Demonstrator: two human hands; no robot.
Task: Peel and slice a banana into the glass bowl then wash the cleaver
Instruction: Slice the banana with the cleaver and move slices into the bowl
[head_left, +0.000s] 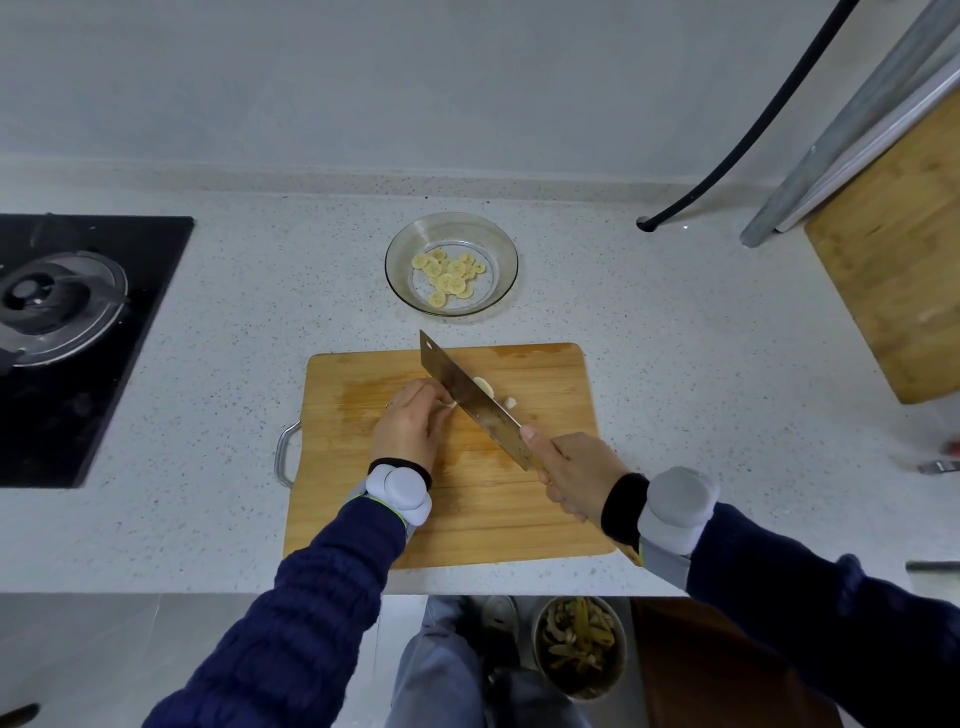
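Your right hand (569, 475) grips the cleaver (470, 397) over the banana stub (484, 387) your left hand (410, 426) fingers pinch, slices piled in the glass bowl (451, 265) behind

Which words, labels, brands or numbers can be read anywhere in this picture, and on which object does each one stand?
No text can be read in this view.
The cleaver blade shows a row of small marks along its edge, too small and blurred to read.
The glass bowl, the cutting board and the gas stove show no label or brand.
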